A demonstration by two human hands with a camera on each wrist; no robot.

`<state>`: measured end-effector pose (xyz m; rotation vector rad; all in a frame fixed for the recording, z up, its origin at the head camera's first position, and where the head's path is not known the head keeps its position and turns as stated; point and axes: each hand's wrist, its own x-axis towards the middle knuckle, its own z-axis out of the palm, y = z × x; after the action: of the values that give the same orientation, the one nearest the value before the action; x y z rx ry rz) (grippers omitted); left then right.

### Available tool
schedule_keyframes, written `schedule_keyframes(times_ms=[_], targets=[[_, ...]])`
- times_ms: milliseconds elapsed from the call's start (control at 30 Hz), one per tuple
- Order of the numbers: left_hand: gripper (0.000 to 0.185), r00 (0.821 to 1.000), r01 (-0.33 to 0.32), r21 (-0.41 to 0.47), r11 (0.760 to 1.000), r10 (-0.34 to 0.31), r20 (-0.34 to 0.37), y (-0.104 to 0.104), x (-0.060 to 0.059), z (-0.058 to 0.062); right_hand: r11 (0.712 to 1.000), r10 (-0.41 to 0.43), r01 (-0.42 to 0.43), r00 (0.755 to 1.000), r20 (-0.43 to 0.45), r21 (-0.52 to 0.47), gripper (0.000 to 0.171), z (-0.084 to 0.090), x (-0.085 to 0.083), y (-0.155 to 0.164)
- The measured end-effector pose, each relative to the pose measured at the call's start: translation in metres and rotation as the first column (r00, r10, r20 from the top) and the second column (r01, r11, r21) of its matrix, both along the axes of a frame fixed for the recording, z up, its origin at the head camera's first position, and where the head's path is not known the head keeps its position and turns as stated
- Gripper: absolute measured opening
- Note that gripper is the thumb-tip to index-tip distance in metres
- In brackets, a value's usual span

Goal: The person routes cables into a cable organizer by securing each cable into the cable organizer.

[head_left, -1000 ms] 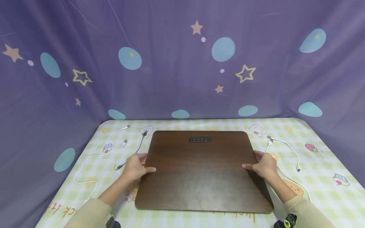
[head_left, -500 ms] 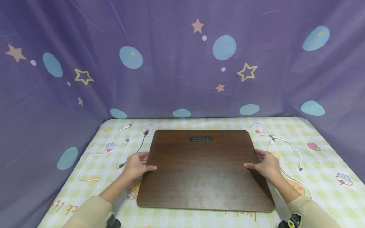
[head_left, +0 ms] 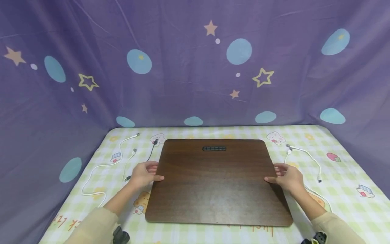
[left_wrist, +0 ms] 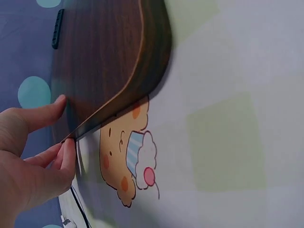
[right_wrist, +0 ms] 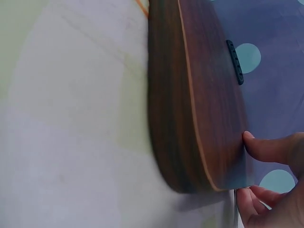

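Note:
A wide brown wood-grain board with rounded corners lies at the middle of the checked tablecloth, a black slotted strip near its far edge. My left hand is at the board's left edge, thumb over the top and the other fingers along the edge. On the opposite side my right hand holds the right edge the same way, its thumb on the top face. The board's underside is hidden in every view.
On the left lie a long white cable, a short white cable and a black cable, partly behind my left hand. More white cables lie on the right. A purple curtain hangs behind the table.
Both hands have shifted slightly outward over the last half second, so the thumbs lie nearer the board's side edges. The board stays in about the same place.

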<state>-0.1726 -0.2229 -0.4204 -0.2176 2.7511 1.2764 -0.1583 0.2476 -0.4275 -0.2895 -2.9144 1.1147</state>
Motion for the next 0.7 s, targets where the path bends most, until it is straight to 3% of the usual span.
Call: schedule_keyframes(times_ms=[233,500,700], targets=[[0.061,1.000,-0.018,0.022,1.000,0.018,-0.012,0.0003,0.0030,0.0002,0.999,-0.030,0.032,0.998,0.048,-0.043,0.067,0.0015,0.0041,0.0026],[0.061,0.998,-0.061,0.058,0.996,0.062,-0.013,0.0046,0.0037,-0.0025,0.993,-0.110,0.111,0.994,0.008,-0.027,0.061,-0.0012,0.0010,-0.0026],[0.060,0.996,-0.088,0.069,0.994,0.089,-0.014,0.0080,0.0047,-0.0017,0.992,-0.125,0.125,0.992,-0.005,-0.031,0.060,-0.0028,-0.0008,-0.0044]])
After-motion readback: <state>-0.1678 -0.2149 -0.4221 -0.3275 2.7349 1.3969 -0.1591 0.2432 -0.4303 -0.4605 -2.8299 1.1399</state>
